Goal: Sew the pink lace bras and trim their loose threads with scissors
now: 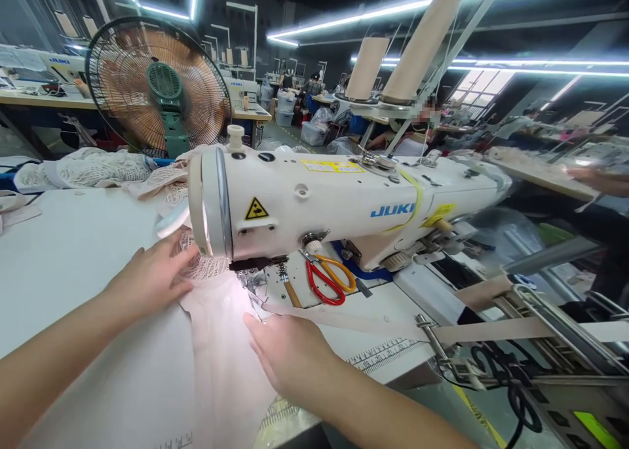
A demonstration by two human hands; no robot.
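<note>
A pale pink garment piece [226, 357] with a lace part [209, 265] lies under the head of a white sewing machine [275, 206]. My left hand [157, 272] rests on the lace left of the needle area, its fingers apart. Just right of the presser foot, my right hand [289, 351] pinches the fabric's edge between thumb and curled fingers. A narrow pale elastic band [354, 321] runs from near the right fingertips to a metal feeder [432, 337] at the right. The needle itself is hidden.
Scissors with red and orange handles [327, 282] lie on the machine bed, beside a small wooden-handled brush [289, 292]. A large fan [162, 88] stands behind the table. More lace fabric [93, 167] is heaped at the back left. Thread cones [368, 69] stand above; people work farther off.
</note>
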